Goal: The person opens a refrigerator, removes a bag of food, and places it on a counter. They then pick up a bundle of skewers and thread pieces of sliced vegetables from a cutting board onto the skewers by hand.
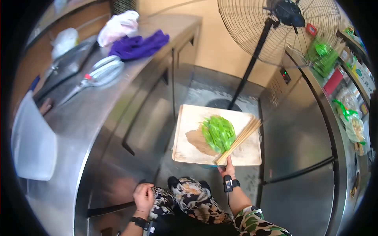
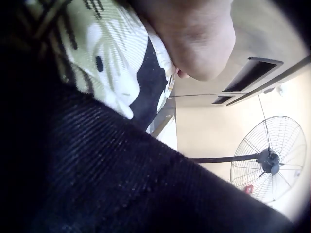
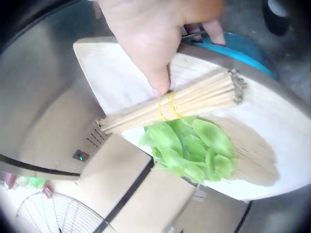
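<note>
My right hand (image 1: 227, 170) grips the near edge of a pale wooden cutting board (image 1: 248, 154), thumb on top and the other fingers under it. The thumb tip meets a bundle of thin wooden skewers (image 3: 204, 99), bound with yellow bands. Beside the bundle lies a heap of flat green vegetable slices (image 1: 219, 131), with a wet brown patch next to it. Under the board's near edge shows a blue rim (image 3: 243, 56), mostly hidden. My left hand (image 1: 144, 196) hangs loosely curled by the patterned trousers, holding nothing.
A steel counter (image 1: 98, 98) on the left carries a purple cloth (image 1: 139, 45), plastic bags and a pale plastic container (image 1: 33, 137). Ahead stands a fan (image 1: 285, 15) on a black pole. A steel cabinet (image 1: 299, 129) lines the right side, packages on its top.
</note>
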The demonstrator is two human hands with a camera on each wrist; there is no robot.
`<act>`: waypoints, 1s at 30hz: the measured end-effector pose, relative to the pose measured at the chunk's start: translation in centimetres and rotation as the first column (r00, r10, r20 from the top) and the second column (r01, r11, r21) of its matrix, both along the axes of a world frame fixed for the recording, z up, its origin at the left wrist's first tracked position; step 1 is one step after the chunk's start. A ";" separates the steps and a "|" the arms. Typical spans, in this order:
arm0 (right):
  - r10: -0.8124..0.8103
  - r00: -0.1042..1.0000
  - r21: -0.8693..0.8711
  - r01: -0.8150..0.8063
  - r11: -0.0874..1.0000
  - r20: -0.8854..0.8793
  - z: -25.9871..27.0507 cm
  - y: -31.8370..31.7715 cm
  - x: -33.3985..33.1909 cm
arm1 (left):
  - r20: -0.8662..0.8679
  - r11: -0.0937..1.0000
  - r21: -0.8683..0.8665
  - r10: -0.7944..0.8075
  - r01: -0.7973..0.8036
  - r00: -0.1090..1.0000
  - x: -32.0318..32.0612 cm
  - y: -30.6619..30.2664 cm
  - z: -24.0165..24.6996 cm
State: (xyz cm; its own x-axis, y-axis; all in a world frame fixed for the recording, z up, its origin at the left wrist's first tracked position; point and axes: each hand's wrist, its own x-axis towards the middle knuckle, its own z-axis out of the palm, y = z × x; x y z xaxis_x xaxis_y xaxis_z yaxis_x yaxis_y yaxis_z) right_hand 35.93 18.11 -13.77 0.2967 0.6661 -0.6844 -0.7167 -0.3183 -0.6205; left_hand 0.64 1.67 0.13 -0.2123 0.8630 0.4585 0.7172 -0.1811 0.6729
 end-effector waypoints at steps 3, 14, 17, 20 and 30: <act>-0.038 0.999 -0.068 0.037 0.997 -0.008 -0.5 1.9 -3.1 | 0.029 1.000 -0.018 0.010 -0.010 1.000 -0.1 -0.4 0.4; 0.674 0.739 -0.109 -0.669 0.735 0.007 4.3 -4.6 2.6 | 0.032 0.995 -0.019 0.097 -0.096 0.995 0.3 -1.5 0.0; 0.775 0.593 0.104 -0.804 0.586 0.216 6.8 -5.9 7.7 | 0.072 0.997 -0.017 0.075 -0.074 0.995 1.2 -1.6 0.2; 0.596 0.375 -0.016 -0.838 0.546 0.710 14.2 -8.1 8.0 | 0.052 0.998 -0.053 0.038 -0.035 0.998 -1.1 -0.1 -1.9; 0.477 -0.471 -0.651 -0.335 0.681 0.742 17.8 -17.7 13.1 | -0.476 0.873 -0.460 -0.089 -0.161 0.875 3.5 0.5 1.5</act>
